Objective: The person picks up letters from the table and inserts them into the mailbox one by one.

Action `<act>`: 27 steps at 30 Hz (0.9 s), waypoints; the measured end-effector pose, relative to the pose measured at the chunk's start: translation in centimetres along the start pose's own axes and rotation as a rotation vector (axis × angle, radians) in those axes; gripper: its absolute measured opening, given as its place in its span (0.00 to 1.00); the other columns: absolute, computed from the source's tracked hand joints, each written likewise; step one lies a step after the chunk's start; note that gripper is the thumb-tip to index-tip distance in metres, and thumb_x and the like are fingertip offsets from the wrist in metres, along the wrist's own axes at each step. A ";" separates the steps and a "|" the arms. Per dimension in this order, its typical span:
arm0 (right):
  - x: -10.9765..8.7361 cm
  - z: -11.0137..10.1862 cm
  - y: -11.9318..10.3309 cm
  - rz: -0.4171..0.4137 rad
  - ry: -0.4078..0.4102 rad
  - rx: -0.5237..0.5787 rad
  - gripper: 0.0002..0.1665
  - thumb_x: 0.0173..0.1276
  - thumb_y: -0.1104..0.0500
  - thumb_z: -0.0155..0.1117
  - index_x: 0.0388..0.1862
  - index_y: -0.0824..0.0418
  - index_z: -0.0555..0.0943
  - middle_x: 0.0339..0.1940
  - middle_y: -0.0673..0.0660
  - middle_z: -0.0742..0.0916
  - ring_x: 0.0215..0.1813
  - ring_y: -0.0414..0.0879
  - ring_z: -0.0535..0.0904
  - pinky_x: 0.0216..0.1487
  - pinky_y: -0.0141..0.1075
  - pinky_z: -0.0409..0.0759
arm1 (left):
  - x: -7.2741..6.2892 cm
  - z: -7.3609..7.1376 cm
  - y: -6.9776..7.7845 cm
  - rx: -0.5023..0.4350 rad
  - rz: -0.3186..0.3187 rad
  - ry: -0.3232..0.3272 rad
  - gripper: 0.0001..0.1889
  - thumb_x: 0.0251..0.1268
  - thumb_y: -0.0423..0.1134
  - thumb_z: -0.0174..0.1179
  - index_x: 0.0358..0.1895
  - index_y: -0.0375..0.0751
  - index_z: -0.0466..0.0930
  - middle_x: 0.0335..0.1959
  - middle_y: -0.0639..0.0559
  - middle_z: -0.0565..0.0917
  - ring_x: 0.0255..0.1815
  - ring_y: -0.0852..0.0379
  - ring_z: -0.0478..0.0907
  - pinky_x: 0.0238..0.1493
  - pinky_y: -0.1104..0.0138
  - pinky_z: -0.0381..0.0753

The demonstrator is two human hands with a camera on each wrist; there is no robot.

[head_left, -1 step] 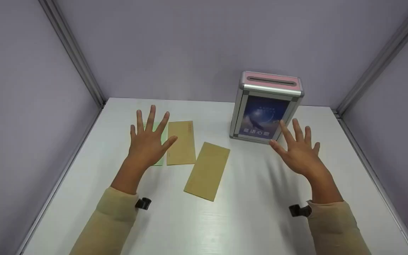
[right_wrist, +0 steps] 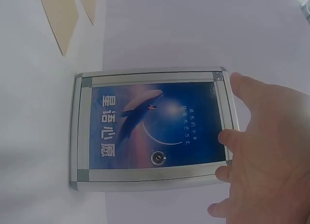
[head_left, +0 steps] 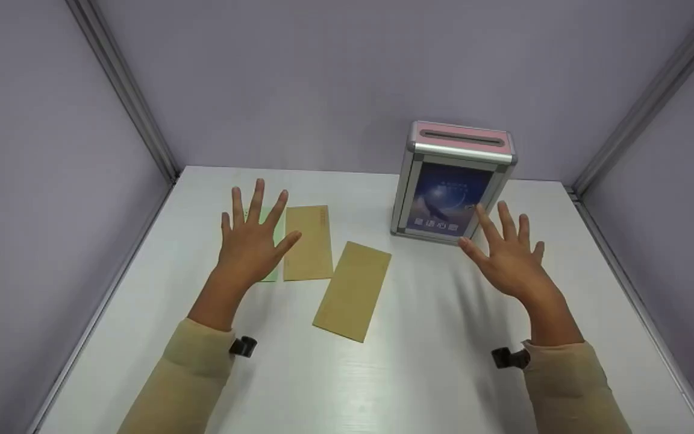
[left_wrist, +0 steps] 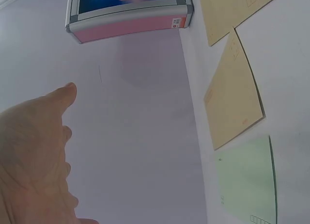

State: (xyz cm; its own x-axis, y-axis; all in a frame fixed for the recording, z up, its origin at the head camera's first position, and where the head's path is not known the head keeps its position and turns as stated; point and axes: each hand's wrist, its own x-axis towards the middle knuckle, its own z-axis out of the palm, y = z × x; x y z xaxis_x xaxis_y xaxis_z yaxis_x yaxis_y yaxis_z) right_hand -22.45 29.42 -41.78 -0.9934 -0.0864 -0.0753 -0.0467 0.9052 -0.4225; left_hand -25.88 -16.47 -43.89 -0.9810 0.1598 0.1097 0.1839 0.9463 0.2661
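My left hand (head_left: 247, 250), fingers spread, is held above the table and holds nothing. Partly hidden beneath it in the head view lies a green envelope (left_wrist: 247, 180). Beside that is a brown envelope (head_left: 309, 244), and a second brown envelope (head_left: 353, 292) lies at a slant nearer the table's middle. My right hand (head_left: 512, 262), also spread and holding nothing, is in front of the lower right corner of an upright suggestion box (head_left: 404, 193). The box has a silver frame, a pink top with a slot (head_left: 461, 138), a blue whale picture and a round lock (right_wrist: 158, 158).
A white table (head_left: 419, 374) carries everything. Pale walls (head_left: 299, 78) stand behind and on both sides, with metal rails (head_left: 124, 84) at the corners. A small black clip (head_left: 243, 346) is at the left cuff, and a similar black clip (head_left: 509, 358) at the right.
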 end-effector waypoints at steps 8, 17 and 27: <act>0.7 1.6 0.4 -0.094 0.065 0.116 0.52 0.85 0.30 0.51 0.93 0.43 0.38 0.93 0.65 0.40 0.91 0.75 0.33 0.80 0.84 0.38 | -1.5 1.0 -0.3 -0.032 0.026 0.024 0.46 0.81 0.68 0.54 0.91 0.65 0.40 0.93 0.46 0.31 0.92 0.30 0.26 0.85 0.26 0.45; 3.6 7.4 1.3 -0.184 0.005 0.524 0.49 0.84 0.46 0.64 0.92 0.51 0.49 0.88 0.69 0.55 0.85 0.71 0.62 0.81 0.71 0.66 | -4.1 4.6 -0.4 -0.224 0.070 0.114 0.40 0.75 0.47 0.71 0.84 0.50 0.62 0.81 0.43 0.69 0.83 0.37 0.64 0.77 0.37 0.68; 6.6 14.0 0.9 -0.076 -0.138 0.680 0.47 0.79 0.50 0.71 0.89 0.49 0.59 0.82 0.65 0.71 0.79 0.64 0.74 0.76 0.58 0.78 | -6.2 9.8 -0.2 -0.482 0.016 -0.088 0.39 0.68 0.40 0.77 0.79 0.47 0.68 0.70 0.47 0.78 0.74 0.45 0.75 0.74 0.48 0.80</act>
State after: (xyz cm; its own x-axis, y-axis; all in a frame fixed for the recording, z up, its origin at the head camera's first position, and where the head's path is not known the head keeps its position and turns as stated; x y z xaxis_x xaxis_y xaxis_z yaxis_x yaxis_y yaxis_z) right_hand -27.62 23.82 -55.29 -0.9656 -0.2317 -0.1178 0.0049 0.4370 -0.8994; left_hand -20.46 -14.93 -53.98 -0.9755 0.2160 0.0420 0.1863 0.7090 0.6801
